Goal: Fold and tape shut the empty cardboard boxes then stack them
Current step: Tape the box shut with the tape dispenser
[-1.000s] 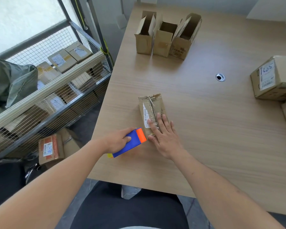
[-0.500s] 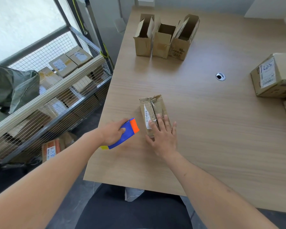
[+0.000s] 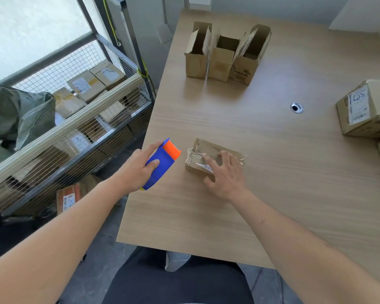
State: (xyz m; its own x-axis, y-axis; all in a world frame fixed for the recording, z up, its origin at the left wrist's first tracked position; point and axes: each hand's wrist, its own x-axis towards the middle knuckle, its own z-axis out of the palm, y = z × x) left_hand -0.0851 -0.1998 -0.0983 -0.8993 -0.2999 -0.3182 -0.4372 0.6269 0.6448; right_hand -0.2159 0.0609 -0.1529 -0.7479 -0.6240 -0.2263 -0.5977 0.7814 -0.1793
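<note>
the right hand [image 3: 225,175] hides the small box's [image 3: 213,150] near half; at 3 o'clock, the frame edge cuts off two labelled boxes [image 3: 366,110].

A white shipping label [image 3: 358,106] on the closed cardboard box [image 3: 369,110] at the desk's [image 3: 272,194] right edge carries large handwritten figures that read roughly "205", above a barcode and small print too fine to read. The rightmost open box [image 3: 249,60] near the desk's far edge has dark printed characters low on its front, illegible. The small box [image 3: 208,154] near the desk's left edge shows a barcode label strip [image 3: 204,170], its numbers unreadable. Labels on boxes in the wire cage [image 3: 75,102] beside the desk are blurred.
</note>
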